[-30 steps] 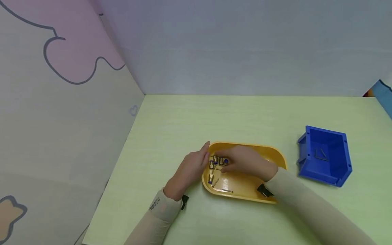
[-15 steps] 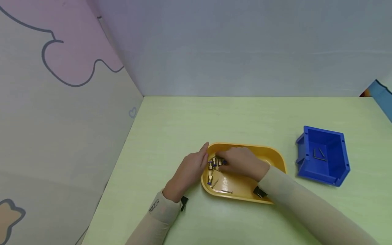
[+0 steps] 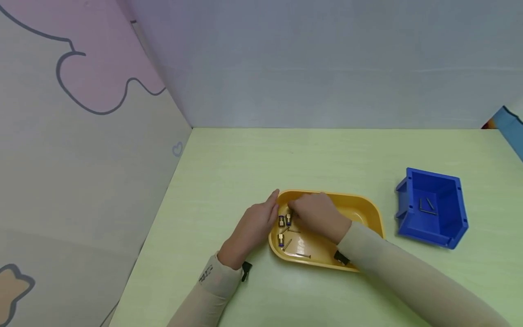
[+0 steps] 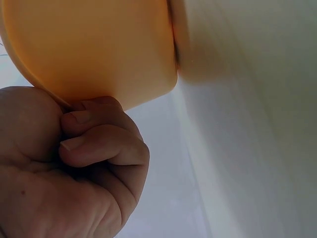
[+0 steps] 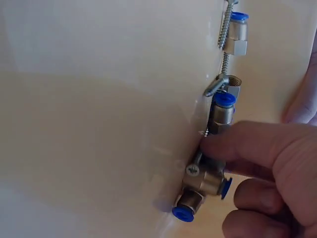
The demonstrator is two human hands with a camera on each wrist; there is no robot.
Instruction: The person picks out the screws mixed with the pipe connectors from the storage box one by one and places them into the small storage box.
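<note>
Brass push-in fittings with blue collars [image 3: 284, 221] lie in the yellow oval plastic tray [image 3: 367, 211] under my hands.

My right hand [image 3: 316, 215] reaches into the left end of the tray, and in the right wrist view its fingers [image 5: 247, 144] are curled onto one brass fitting with blue ends [image 5: 203, 186], pressing on it among loose screws [image 5: 225, 25] on the tray floor. My left hand [image 3: 253, 227] grips the tray's left rim, the thumb over the edge and the fingers [image 4: 99, 144] curled tight against the outer wall. The tray sits on the pale green tabletop [image 3: 245, 154], near its front middle. A blue plastic bin [image 3: 433, 206] stands well apart to the right, with a few thin metal pieces [image 3: 426, 206] inside it.
</note>
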